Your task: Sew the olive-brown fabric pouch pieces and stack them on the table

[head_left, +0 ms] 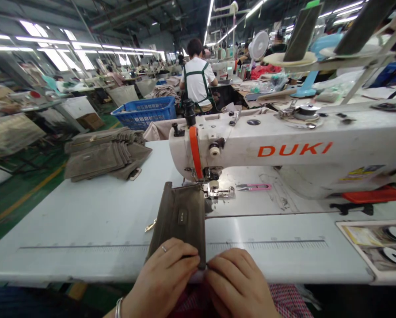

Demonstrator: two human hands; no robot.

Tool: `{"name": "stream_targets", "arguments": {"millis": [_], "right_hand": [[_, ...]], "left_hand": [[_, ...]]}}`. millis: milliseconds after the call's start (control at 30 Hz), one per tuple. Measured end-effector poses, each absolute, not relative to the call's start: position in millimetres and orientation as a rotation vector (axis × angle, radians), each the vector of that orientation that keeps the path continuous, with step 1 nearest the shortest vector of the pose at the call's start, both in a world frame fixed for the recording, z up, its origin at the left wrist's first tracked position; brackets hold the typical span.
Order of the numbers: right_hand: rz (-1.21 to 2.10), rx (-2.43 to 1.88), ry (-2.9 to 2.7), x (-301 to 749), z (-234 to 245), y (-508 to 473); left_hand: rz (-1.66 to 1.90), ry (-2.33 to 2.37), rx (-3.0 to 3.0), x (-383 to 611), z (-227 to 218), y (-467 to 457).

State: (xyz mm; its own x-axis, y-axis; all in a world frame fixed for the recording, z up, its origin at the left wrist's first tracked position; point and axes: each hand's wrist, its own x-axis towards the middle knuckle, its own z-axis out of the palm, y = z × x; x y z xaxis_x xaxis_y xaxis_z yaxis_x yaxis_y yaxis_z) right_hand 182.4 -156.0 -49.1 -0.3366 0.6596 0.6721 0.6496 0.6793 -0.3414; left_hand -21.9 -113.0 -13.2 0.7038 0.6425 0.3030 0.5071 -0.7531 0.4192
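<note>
A dark olive-brown fabric pouch point(184, 225) with a small sewn label lies flat on the sewing machine table. Its far right edge is by the presser foot point(214, 193). A gold zipper pull point(150, 226) sticks out on its left side. My left hand point(168, 274), with a ring on one finger, is closed on the pouch's near end, thumb and fingers at the corner. Just right of that corner is my right hand point(239, 282), its fingers curled and pressed together; whatever they pinch is hidden. The white sewing machine point(237, 150) stands behind the pouch.
A stack of similar brown pouches point(98, 154) lies at the table's left. Pink-handled thread snips point(255, 187) rest on the machine bed. A bobbin tray point(380, 247) is set at the right. Beyond stand a blue crate point(148, 110) and a seated co-worker point(197, 81).
</note>
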Motion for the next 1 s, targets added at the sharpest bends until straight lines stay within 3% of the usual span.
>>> {"name": "stream_targets", "arguments": {"millis": [233,1000], "right_hand": [[0.04,-1.016,-2.052,180,-50,-154],[0.01,-0.935,-2.029,191,-44,-155]], "left_hand": [[0.761,0.916,2.617,-19,-7,-114],[0.71,0.803,2.7,-22,-18,-115]]}}
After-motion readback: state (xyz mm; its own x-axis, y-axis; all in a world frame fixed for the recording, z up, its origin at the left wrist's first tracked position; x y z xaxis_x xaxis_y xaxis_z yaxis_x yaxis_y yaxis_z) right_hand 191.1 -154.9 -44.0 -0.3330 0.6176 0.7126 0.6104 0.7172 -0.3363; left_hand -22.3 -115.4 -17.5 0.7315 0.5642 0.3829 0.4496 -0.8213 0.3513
